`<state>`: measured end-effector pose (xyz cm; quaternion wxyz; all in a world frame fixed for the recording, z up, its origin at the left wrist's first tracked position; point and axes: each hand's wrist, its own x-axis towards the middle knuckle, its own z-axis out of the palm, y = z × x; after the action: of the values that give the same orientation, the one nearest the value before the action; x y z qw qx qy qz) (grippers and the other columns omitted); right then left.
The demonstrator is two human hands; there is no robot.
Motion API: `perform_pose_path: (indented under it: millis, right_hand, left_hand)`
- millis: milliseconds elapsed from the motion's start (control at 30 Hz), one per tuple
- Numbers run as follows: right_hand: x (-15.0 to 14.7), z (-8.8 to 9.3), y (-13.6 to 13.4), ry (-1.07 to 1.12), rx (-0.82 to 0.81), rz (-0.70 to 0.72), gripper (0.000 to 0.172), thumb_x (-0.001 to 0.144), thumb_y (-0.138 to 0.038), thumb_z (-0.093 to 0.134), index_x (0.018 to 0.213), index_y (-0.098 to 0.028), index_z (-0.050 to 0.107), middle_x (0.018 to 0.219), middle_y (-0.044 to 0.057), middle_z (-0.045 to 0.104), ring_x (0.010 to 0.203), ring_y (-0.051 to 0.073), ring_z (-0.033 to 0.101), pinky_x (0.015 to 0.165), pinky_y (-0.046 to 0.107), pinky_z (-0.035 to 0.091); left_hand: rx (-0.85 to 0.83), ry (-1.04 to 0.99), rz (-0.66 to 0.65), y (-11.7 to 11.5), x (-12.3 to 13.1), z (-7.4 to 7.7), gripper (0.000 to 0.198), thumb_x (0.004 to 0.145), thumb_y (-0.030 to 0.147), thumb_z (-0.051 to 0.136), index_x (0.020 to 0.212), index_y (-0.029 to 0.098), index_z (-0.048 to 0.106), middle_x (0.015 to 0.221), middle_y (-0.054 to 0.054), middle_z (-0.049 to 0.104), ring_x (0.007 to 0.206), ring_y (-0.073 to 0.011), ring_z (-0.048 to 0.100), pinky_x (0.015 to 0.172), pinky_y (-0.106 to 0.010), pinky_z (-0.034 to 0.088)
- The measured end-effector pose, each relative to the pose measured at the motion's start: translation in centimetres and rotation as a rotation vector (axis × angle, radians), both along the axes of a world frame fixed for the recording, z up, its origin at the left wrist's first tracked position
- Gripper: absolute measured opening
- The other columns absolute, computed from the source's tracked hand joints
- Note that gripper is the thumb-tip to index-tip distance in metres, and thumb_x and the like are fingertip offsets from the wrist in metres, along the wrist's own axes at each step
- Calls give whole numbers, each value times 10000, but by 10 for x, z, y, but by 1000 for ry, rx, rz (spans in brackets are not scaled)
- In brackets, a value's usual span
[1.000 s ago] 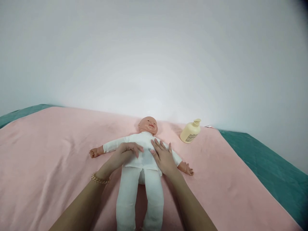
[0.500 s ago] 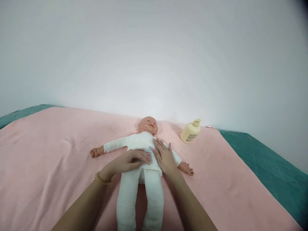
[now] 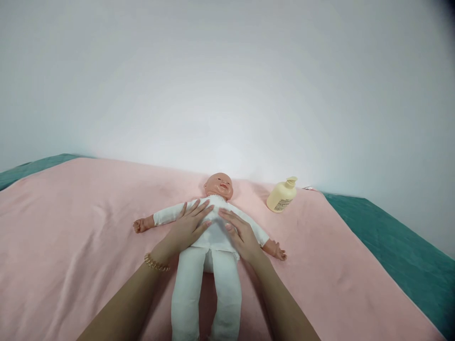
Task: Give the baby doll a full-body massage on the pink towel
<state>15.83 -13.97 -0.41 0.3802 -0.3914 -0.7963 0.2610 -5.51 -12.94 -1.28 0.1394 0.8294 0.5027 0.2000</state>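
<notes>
A baby doll (image 3: 215,225) with a white cloth body lies on its back, head away from me and arms stretched out to both sides. On the left of its chest rests my left hand (image 3: 188,225), fingers spread and pointing up toward the shoulder; a beaded bracelet circles that wrist. My right hand (image 3: 243,234) lies on the right side of the doll's torso, its fingers extended and angled in toward the upper chest. Neither hand grips anything. A strip of white cloth shows between the two hands.
A pale yellow pump bottle (image 3: 282,196) stands on the right, beyond the doll's arm. Under everything spreads a pink blanket (image 3: 88,227), with a green cover (image 3: 384,232) showing past its edges. A white wall (image 3: 227,85) rises behind.
My left hand has moved up from the doll's belly to its chest and spread its fingers. My right hand has shifted slightly, its fingers tilting inward. The doll and bottle stay nearly in place.
</notes>
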Motion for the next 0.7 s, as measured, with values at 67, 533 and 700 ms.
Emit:
perform_pose_path:
  millis: [67, 533, 700]
  right_hand:
    - [-1, 5, -5, 52, -29, 96, 460, 976, -502, 363, 1192, -233, 666, 1203, 63, 675, 1203, 220, 573, 1103, 419, 367]
    - [1, 14, -4, -15, -191, 475, 420, 933, -548, 452, 1087, -266, 722, 1188, 31, 684, 1365, 235, 399, 1191, 483, 145]
    - [2, 10, 2, -171, -150, 356, 480, 945, -534, 437, 1331, -271, 547, 1407, 20, 512, 1435, 215, 256, 1196, 482, 118]
  left_hand:
    - [23, 39, 75, 0, 2, 0, 513, 987, 476, 239, 1462, 314, 344, 1564, -17, 269, 1461, -252, 157, 1155, -573, 65]
    - [187, 121, 414, 2, -3, -2, 417, 962, 284, 344, 1316, 206, 548, 1356, -79, 572, 1349, -309, 408, 1137, -575, 197]
    - [164, 104, 391, 2, -3, -2, 427, 965, 284, 332, 1334, 196, 528, 1351, -69, 577, 1347, -316, 406, 1138, -584, 177]
